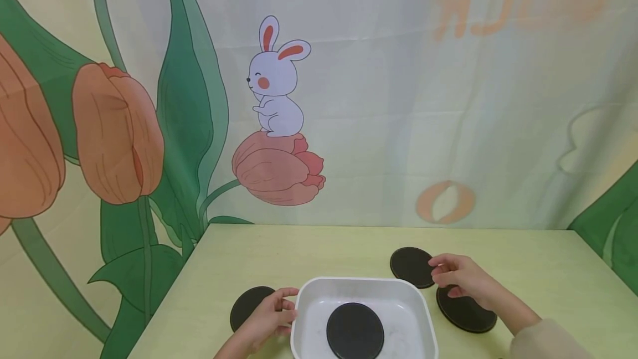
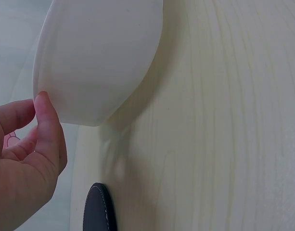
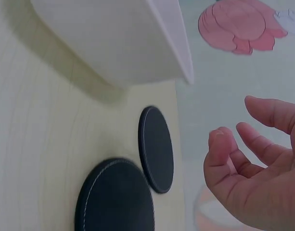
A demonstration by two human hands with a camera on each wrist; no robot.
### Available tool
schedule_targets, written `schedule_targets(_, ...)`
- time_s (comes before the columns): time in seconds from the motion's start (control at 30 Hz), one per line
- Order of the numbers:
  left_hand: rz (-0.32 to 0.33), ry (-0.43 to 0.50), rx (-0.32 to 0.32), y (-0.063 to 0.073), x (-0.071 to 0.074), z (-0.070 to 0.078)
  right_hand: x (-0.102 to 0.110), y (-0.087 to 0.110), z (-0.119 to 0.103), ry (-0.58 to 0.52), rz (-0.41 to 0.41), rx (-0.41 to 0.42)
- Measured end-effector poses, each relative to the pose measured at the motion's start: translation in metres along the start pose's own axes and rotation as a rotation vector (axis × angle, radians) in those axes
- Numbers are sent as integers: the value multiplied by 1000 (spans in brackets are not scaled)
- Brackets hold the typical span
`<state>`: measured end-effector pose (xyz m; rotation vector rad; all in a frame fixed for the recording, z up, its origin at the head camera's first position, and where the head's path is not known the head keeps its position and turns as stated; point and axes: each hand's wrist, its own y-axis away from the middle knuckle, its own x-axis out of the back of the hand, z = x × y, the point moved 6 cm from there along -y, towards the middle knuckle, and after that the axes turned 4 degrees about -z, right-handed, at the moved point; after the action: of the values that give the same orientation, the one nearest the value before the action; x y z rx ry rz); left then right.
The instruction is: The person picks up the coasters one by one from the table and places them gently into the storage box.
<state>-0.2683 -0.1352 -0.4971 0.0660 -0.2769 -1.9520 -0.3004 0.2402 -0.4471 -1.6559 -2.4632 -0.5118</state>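
A white rectangular tub [image 1: 310,288] stands on the table with a round black coaster [image 1: 355,330] inside it. My left hand [image 1: 266,317] is at the tub's left side, its bent thumb and fingertips right at the rim; in the left wrist view the hand [image 2: 29,154] overlaps the edge of the wall. To the right, my right hand [image 1: 466,280] hovers over two more black coasters, the rear one [image 1: 411,266] and the nearer one [image 1: 468,313]. Its fingers are loosely bent and hold nothing, with air between them in the right wrist view, apart from the tub [image 3: 113,38].
Another black coaster [image 1: 249,304] lies on the pale wooden table [image 1: 309,245], left of the tub and partly behind my left hand. The two right-hand coasters [image 3: 157,149] lie edge to edge. Behind the table hangs a printed cloth [image 1: 369,126] with tulips and a rabbit.
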Motion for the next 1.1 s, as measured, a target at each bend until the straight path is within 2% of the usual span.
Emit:
schedule_targets(0.43,-8,10,6,0,0,-2,34,3,35,18,95,-84)
schedule_targets(0.87,-8,17,3,1,-1,0,56,8,61,25,159,-197)
schedule_targets(1.1,-9,17,-3,1,0,1,67,9,74,63,182,-217)
